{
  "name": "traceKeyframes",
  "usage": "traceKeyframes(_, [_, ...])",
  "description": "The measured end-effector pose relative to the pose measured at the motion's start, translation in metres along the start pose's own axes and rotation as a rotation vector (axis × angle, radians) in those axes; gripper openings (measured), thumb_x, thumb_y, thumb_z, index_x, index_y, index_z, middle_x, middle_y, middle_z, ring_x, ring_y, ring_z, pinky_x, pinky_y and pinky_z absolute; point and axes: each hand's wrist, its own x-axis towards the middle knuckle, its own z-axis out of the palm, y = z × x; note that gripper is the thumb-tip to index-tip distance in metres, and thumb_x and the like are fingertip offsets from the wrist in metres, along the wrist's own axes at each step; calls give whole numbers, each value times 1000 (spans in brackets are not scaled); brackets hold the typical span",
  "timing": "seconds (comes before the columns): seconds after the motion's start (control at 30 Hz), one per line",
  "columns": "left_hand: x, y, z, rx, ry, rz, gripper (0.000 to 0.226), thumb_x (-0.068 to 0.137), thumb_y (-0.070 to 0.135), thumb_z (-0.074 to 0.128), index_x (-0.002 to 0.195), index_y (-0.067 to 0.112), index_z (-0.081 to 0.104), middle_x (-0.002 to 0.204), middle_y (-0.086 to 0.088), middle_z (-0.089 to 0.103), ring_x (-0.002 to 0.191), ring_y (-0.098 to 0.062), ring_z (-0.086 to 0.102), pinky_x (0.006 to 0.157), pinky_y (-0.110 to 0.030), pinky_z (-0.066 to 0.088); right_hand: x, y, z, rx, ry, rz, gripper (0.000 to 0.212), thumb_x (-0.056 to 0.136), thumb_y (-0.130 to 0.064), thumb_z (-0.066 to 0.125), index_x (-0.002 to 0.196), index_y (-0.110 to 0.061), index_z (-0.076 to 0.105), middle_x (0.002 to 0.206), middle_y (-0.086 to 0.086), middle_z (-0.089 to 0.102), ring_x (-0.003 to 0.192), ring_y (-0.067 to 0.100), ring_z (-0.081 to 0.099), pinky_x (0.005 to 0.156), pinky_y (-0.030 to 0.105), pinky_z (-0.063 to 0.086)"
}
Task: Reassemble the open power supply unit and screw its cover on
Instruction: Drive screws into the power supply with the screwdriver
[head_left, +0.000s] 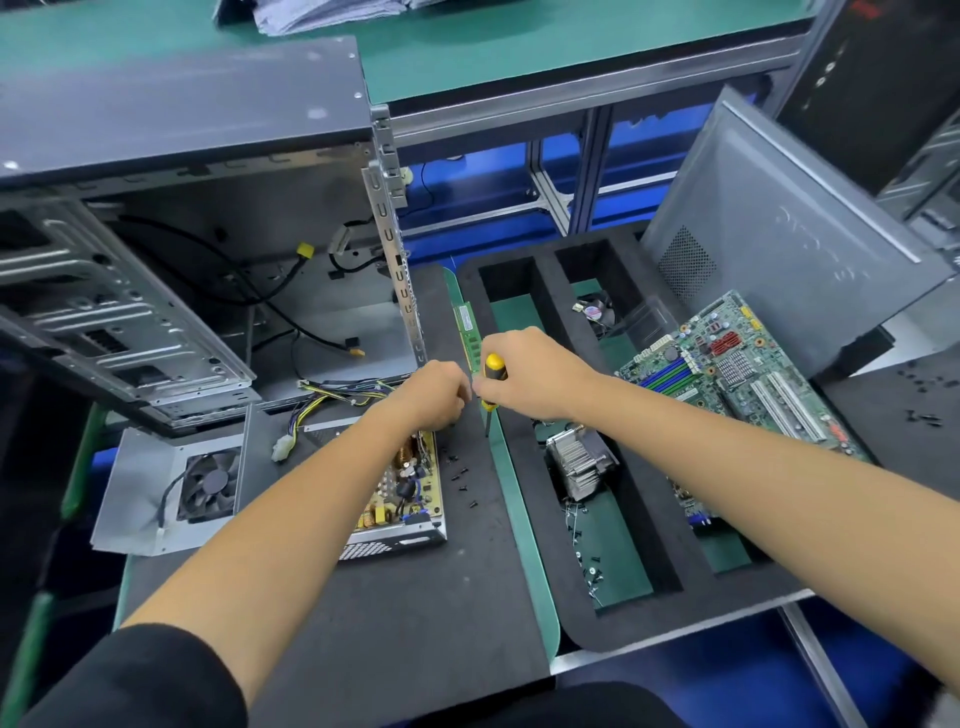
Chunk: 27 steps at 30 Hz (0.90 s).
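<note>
Yellow-and-black screwdriver (492, 382); tan power supply board (410, 486); black screws (462, 475); green motherboard (737, 374) at three o'clock.

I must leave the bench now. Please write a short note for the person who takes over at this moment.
Right hand grips the screwdriver, tip down. Left hand is curled at its shaft; whether it holds a screw is hidden.
Power supply lies open, circuit board showing. Its cover with the fan lies flat to the left. Loose screws lie to the right.
Left: fit cover, drive screws.
</note>
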Motion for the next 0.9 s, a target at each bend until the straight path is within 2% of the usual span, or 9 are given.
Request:
traceKeyframes(0.1, [-5, -7, -7, -151, 50, 2, 16, 90, 4, 58, 79, 9, 69, 79, 3, 61, 76, -18, 55, 71, -27, 40, 1, -2, -3, 29, 14, 27, 18, 84, -27, 64, 82, -10, 59, 71, 3, 57, 58, 21, 49, 52, 30, 39])
traceKeyframes(0.17, [-10, -10, -8, -154, 31, 15, 11, 89, 7, 62, 83, 8, 71, 83, 2, 64, 78, -17, 58, 72, -27, 42, 2, -4, -2, 45, 20, 33, 18, 85, -26, 64, 82, -9, 60, 73, 4, 58, 56, 19, 46, 50, 27, 37])
traceKeyframes(0.33, [-23, -3, -8, -7, 8, 38, 20, 88, 14, 64, 70, 20, 56, 71, 5, 57, 77, -21, 55, 72, -30, 40, 1, -13, 8, 21, 3, 5, 20, 87, -29, 62, 79, -11, 58, 71, 3, 59, 56, 18, 47, 51, 29, 37])
traceKeyframes(0.43, [-30, 9, -7, 40, 3, 68, 18, 89, 11, 58, 74, 15, 49, 80, -3, 61, 82, -26, 55, 72, -32, 38, -2, -15, 11, 4, -2, 5, 20, 87, -28, 62, 73, -15, 54, 66, 0, 56, 54, 17, 46, 50, 28, 37])
traceKeyframes(0.47, [-32, 12, -7, 18, 0, 76, 14, 88, 7, 56, 76, 13, 50, 84, -8, 62, 82, -28, 57, 71, -33, 41, -3, -15, 11, 4, 1, 9, 20, 87, -27, 62, 73, -16, 54, 66, 0, 56, 55, 17, 47, 51, 28, 38])
traceKeyframes(0.53, [-34, 15, -8, -31, 14, 92, 18, 84, 1, 51, 70, 12, 47, 78, -9, 58, 73, -30, 55, 62, -34, 43, -4, -14, 9, 7, 15, 23, 18, 87, -28, 62, 77, -12, 58, 70, 3, 59, 57, 18, 48, 54, 30, 40])
traceKeyframes(0.7, [-44, 20, -11, -122, 87, 54, 12, 81, 2, 54, 73, 9, 54, 63, 0, 50, 64, -25, 52, 47, -22, 32, -5, -16, 6, 32, 34, 55, 20, 86, -24, 63, 83, -4, 62, 77, 11, 64, 60, 21, 51, 58, 34, 45])
traceKeyframes(0.8, [-54, 14, -11, -252, 109, 57, 13, 81, 1, 59, 78, 9, 68, 70, -2, 62, 68, -19, 55, 57, -22, 40, -6, -20, 5, 91, 63, 72, 19, 81, -18, 62, 80, 1, 62, 75, 16, 66, 55, 21, 51, 55, 33, 45])
traceKeyframes(0.9, [-67, 7, -13, -419, 239, 67, 13, 84, 2, 60, 85, 9, 71, 76, -6, 67, 70, -20, 55, 64, -27, 41, -5, -28, 4, 252, 147, 133, 23, 75, -16, 61, 75, 7, 58, 61, 15, 62, 39, 18, 51, 43, 25, 44])
